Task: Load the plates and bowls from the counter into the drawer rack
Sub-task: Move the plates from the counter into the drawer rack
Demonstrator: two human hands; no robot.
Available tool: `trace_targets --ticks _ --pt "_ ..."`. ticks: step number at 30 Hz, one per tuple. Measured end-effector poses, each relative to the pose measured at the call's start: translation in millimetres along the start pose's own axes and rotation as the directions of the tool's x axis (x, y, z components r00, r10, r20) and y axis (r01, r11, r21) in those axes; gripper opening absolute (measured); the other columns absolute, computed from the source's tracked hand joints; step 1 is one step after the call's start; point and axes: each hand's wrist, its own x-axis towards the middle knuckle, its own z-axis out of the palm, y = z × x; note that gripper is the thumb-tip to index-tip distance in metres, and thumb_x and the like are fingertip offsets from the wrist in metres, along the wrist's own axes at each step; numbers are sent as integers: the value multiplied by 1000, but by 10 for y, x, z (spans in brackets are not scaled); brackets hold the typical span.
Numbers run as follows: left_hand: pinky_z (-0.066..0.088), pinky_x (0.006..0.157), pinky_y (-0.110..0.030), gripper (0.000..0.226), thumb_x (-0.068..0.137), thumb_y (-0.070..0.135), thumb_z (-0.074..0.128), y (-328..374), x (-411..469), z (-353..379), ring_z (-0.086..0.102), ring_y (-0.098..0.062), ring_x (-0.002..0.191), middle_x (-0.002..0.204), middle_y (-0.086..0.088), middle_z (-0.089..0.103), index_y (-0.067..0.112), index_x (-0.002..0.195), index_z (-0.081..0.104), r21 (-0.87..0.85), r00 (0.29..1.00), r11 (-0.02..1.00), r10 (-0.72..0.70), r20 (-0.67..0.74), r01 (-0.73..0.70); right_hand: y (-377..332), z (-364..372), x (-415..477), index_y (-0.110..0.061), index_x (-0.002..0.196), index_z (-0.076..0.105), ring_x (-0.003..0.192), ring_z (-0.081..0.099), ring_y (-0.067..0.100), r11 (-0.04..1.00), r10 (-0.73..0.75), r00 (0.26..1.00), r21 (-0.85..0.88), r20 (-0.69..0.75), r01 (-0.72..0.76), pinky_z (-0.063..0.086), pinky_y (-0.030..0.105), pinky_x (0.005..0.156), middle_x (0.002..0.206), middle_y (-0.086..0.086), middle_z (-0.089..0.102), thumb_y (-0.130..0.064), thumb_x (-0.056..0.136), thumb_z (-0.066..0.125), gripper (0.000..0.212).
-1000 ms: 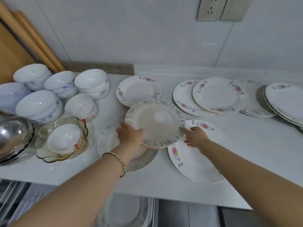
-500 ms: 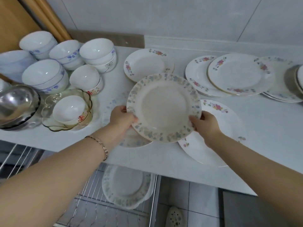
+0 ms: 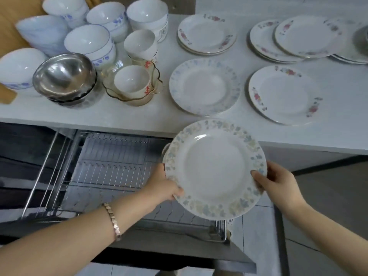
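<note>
Status, L to R.

Counter (image 3: 139, 114), 10–11 o'clock of view: bowls (image 3: 87, 42) in a cluster, incl. a steel bowl (image 3: 63, 76) and a glass dish (image 3: 111, 92) with a small bowl in it. None loaded yet. Below, at 8–9 o'clock: drawer rack (image 3: 111, 160) open, wire slot rows exposed.

L hand (image 3: 165, 184): grips the held plate (image 3: 216, 170) at its 8 o'clock rim, thumb on the face, fingers behind (hidden). The plate hangs over the rack's R end, below the counter edge, face tilted toward the viewer. R hand (image 3: 278, 184): pinches the rim at 4 o'clock, thumb on top.

A second plate rim (image 3: 165, 150) shows behind the held one at its 10 o'clock. Prob. already standing in the rack; slot can't be confirmed.

Counter, 12–2 o'clock: blue-rim plate (image 3: 205, 86), red-flower plate (image 3: 284, 94), plate stacks (image 3: 207, 34) behind. All still to load.

Progress est.: early. One plate racked at most, one in transit, the rest on the counter.

Clearances: the counter front edge passes just over the held plate's 12 o'clock rim; keep the rim under it. The second plate is just beside at 10 o'clock, a chip risk. Drawer R rail (image 3: 223, 230) sits at 5 o'clock. Open room lies toward 9 o'clock, along the slot rows.
</note>
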Motion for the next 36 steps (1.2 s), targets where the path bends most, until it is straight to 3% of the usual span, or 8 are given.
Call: trace_targets --ticks 5,8,11,15,21,29,33,36 --pt "56 61 -30 46 71 -15 66 -577 87 -227 60 -15 81 88 4 59 25 81 45 110 988 982 -154 -21 156 495 571 -401 -27 78 61 60 66 4 975 215 977 58 10 -215 53 14 52 73 -7 69 -6 87 59 23" --pt "57 72 -38 39 73 -17 63 -782 298 -264 61 -23 85 91 -3 61 12 96 52 163 970 957 -230 -82 241 770 903 -382 -22 74 60 62 62 13 939 342 940 53 -23 -340 51 26 56 73 2 69 -4 86 57 22" --pt "56 75 -36 43 76 -15 61 -905 565 -283 59 -25 91 99 -7 60 5 113 53 223 958 933 -261 -116 281 996 1228 -248 -6 90 62 66 59 23 888 458 889 51 -14 -456 46 26 52 86 18 69 -5 86 53 9" --pt "53 70 -32 43 77 -13 60 -979 983 -325 59 -24 88 97 -7 60 4 116 56 300 954 912 -229 -193 279 1176 1557 124 -5 110 59 89 62 32 851 525 851 14 -23 -524 53 39 77 98 14 67 -8 87 48 25" --pt "50 79 -29 47 76 -10 63 -1092 1658 -356 57 -22 96 116 -11 62 7 119 54 374 957 894 -167 -235 248 1418 1905 754 -8 112 61 85 63 32 826 563 823 12 -74 -564 55 38 72 99 15 69 -7 86 48 29" --pt "50 89 -32 48 78 -11 59 -1052 2379 -306 59 -30 111 123 -15 59 3 123 51 487 957 844 -97 -272 224 1624 2176 1268 -6 109 64 53 49 15 808 587 788 69 -189 -585 32 15 34 92 14 64 -5 89 44 28" --pt "52 94 -36 47 85 -5 52 -1010 2541 -220 57 -34 112 130 -18 51 4 131 42 593 967 783 -46 -249 190 1599 2250 1395 -5 118 58 61 52 21 827 551 777 70 -303 -558 26 4 24 119 18 58 -2 90 39 34" --pt "47 99 -40 50 87 -1 54 -998 2561 -181 51 -37 119 134 -22 45 3 134 38 664 968 724 -17 -250 185 1576 2260 1413 -10 113 60 81 56 29 815 561 760 59 -328 -577 34 12 40 117 17 56 2 85 39 37"
